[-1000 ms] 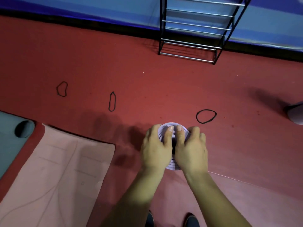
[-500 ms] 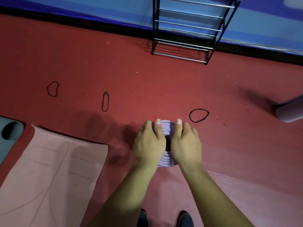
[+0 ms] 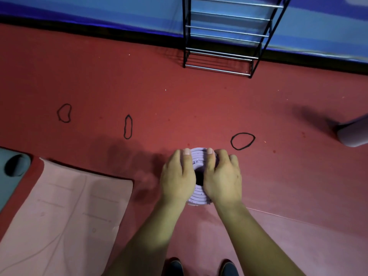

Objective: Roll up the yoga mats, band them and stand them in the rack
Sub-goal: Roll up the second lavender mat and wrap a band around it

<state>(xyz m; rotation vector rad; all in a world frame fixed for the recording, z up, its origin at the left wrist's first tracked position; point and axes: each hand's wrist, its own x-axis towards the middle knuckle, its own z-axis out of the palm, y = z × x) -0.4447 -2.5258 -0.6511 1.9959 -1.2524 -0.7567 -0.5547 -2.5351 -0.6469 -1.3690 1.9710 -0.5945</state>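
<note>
A purple yoga mat roll (image 3: 199, 198) stands on end on the red floor, its spiral end and dark centre hole facing up. My left hand (image 3: 177, 176) and my right hand (image 3: 223, 176) lie palm-down on that top end, one on each side of the hole, fingertips at the far rim. Three black bands lie loose on the floor: one (image 3: 242, 140) just beyond my right hand, one (image 3: 128, 126) to the left, one (image 3: 64, 113) further left. The black metal rack (image 3: 225, 54) stands against the blue wall ahead.
A pink mat (image 3: 65, 212) lies flat at the lower left, beside a grey-green mat (image 3: 8, 188) with a curled end. Another purple roll (image 3: 354, 134) lies at the right edge. A flat pinkish mat (image 3: 298, 246) covers the lower right. My shoes (image 3: 173, 265) are below.
My fingers have drawn apart from the middle of the roll's top, uncovering the centre hole. The roll stays upright in the same spot; the view has shifted slightly.
</note>
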